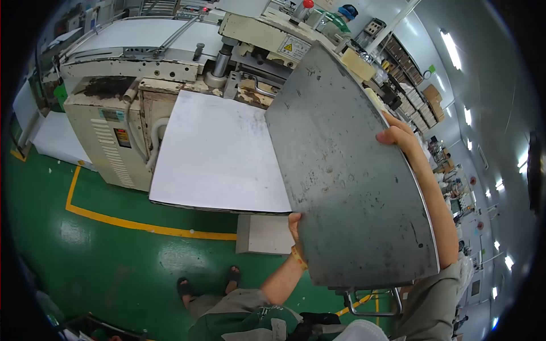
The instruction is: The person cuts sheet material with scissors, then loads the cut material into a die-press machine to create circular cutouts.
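Note:
A large grey metal plate (352,170), scuffed and spotted, is held tilted up on edge in front of me. My right hand (399,135) grips its upper right edge, thumb on the face and the other fingers mostly behind. Around its lower left edge closes my left hand (294,226), partly hidden by the plate; a yellow band circles that wrist. Left of the plate lies a flat bed covered by a white sheet (222,153), whose right edge meets the plate's left edge. A bent metal handle (372,310) shows below the plate.
A worn cream machine (114,142) with a metal column (220,62) and a warning label (293,48) stands behind. A pale box (264,234) sits under the bed. Yellow lines (142,226) mark the green floor. Another person (335,21) is at the back.

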Demonstrator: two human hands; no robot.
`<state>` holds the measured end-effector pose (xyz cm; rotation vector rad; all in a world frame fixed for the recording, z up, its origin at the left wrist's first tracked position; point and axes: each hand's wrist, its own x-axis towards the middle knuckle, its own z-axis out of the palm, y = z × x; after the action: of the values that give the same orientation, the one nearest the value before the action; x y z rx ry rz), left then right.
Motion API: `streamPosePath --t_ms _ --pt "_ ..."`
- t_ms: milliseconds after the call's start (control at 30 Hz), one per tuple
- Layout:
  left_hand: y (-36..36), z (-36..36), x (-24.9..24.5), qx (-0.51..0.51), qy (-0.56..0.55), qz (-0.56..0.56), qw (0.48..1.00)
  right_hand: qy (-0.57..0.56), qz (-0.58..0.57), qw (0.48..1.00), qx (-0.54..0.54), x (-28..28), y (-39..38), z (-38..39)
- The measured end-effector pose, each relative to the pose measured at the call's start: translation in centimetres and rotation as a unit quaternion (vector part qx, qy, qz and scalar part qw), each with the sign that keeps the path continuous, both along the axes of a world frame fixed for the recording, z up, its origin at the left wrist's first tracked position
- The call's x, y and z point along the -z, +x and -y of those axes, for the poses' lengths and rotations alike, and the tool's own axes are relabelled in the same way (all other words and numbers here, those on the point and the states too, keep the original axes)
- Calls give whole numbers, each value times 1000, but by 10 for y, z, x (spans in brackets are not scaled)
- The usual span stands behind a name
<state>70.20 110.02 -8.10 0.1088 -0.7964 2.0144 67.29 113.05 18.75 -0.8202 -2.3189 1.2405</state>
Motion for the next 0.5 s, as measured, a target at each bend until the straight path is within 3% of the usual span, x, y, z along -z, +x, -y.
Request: streamPosePath --t_ms 100,200,300,500 --pt "-3 -5 8 -19 -48 34 998 14 -33 999 8 7 5 -29" --pt "-7 1 16 -29 -24 20 999 -3 -39 999 -24 17 19 -62" --pt "-14 41 12 -56 -182 -31 981 -307 -75 942 -110 47 38 -99" --pt "-4 94 0 -133 -374 -68 915 -441 -163 857 -212 117 59 -114"
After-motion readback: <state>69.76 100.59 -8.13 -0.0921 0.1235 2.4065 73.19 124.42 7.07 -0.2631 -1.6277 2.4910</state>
